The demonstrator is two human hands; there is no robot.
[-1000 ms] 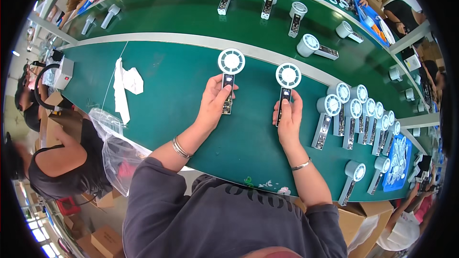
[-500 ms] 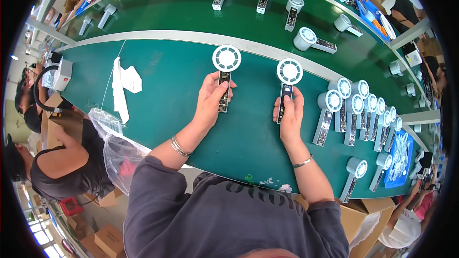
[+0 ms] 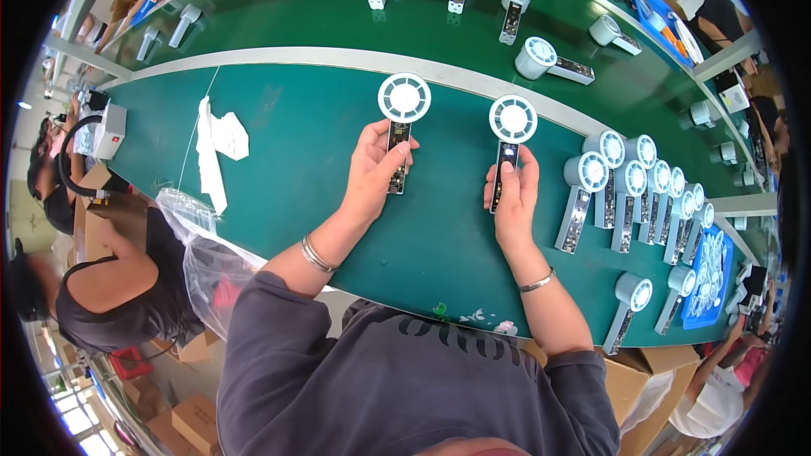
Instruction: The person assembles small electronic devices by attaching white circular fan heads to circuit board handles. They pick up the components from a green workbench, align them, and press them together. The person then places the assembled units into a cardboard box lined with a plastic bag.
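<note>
My left hand (image 3: 373, 171) is closed around the handle of a handheld fan body (image 3: 404, 98), its thumb lying over the exposed circuit board. A matching handheld fan body (image 3: 513, 119) is gripped the same way in my right hand (image 3: 514, 190). Both are held upright above the green worktable (image 3: 422, 253), round slotted grilles at the far end and facing up. Part of each handle is hidden by fingers. To the right of my right hand, several similar fan bodies (image 3: 587, 173) stand grouped on the table, with another fan body (image 3: 632, 291) nearer me.
Beyond a pale rail (image 3: 321, 55), a green conveyor belt (image 3: 279, 21) carries more fan bodies. A white cloth (image 3: 224, 137) and a grey box with a black hose (image 3: 111, 131) are at left. A blue tray (image 3: 708, 283) of pale parts sits at right. Co-workers are on both sides.
The view has shifted slightly. Both hands keep their grip on the fan bodies, which appear a little higher in the picture. The fan bodies on the belt appear slightly farther up and left.
</note>
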